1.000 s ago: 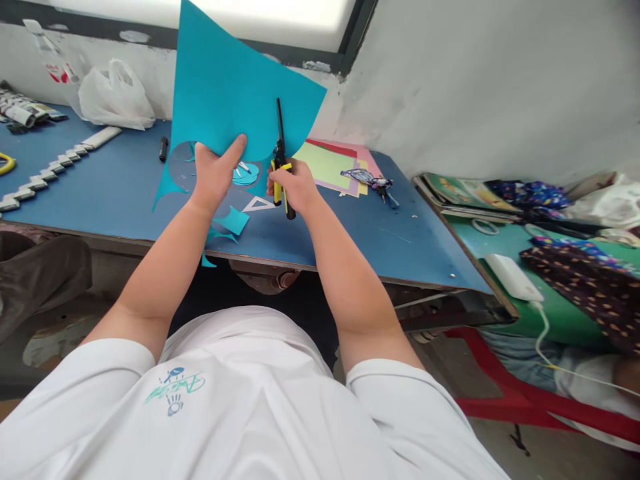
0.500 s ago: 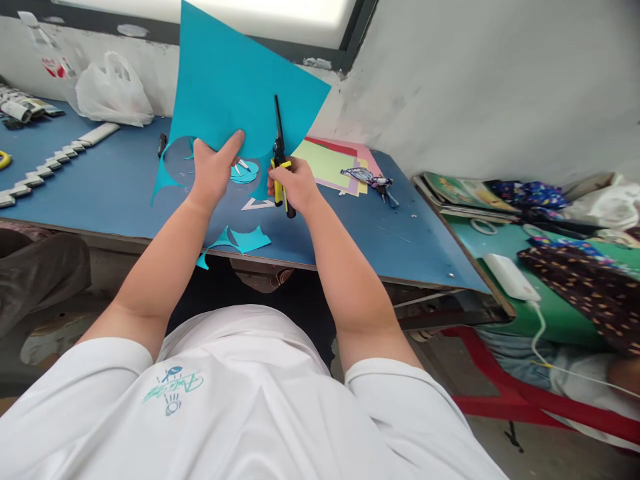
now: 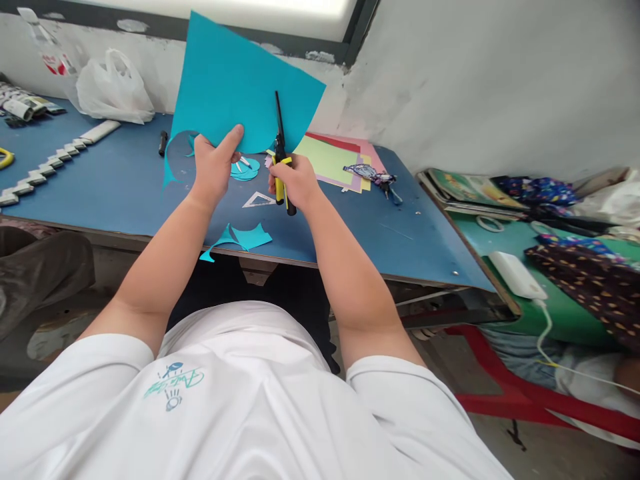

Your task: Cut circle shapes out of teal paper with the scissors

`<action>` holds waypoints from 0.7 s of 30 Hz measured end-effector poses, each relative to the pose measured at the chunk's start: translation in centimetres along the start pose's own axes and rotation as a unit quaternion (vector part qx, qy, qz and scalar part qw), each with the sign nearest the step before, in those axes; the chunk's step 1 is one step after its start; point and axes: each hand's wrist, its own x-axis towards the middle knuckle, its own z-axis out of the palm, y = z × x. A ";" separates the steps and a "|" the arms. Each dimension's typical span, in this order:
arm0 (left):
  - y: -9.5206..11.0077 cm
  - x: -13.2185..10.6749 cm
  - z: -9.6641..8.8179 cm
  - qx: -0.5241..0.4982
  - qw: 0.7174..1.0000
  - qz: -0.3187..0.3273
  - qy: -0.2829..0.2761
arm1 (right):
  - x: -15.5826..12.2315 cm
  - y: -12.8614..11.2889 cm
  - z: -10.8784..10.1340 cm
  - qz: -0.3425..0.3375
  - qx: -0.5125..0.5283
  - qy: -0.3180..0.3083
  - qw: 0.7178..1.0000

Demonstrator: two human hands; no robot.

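Note:
My left hand (image 3: 216,159) pinches the lower edge of a large turquoise sheet of paper (image 3: 245,80), thumb on top. The sheet is held up above the table, with rounded cut-outs along its lower left edge. In my right hand (image 3: 296,180) are black scissors with yellow handles (image 3: 279,147). Their blades point up in front of the sheet and look nearly together; whether paper lies between them I cannot tell. Behind the hands, cut turquoise paper discs (image 3: 245,171) lie on the table beneath a thin pointed tool. Turquoise paper scraps (image 3: 251,237) rest at the table's front edge.
On the blue table (image 3: 350,230) lie a white set square (image 3: 259,199), stacked coloured paper (image 3: 325,160), a black marker (image 3: 163,143) and a folded zigzag strip (image 3: 55,160). A white plastic bag (image 3: 114,90) and a bottle (image 3: 47,50) stand back left. A green table (image 3: 480,243) adjoins right.
The turquoise sheet has tilted and dropped slightly. The strip of it that hung beside the scissors no longer shows there, and more of the set square is visible. Both hands keep their hold.

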 end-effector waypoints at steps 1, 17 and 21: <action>-0.1 0.0 0.0 0.000 1.000 -0.005 0.004 | 0.0 0.0 0.0 0.001 0.000 0.002 1.000; 0.9 -0.1 0.1 -0.069 0.997 -0.041 0.002 | -0.1 0.1 0.5 0.012 -0.006 0.006 1.000; 1.2 -0.3 0.0 -0.080 0.996 -0.040 -0.011 | -0.1 0.1 0.5 0.017 -0.003 -0.004 1.000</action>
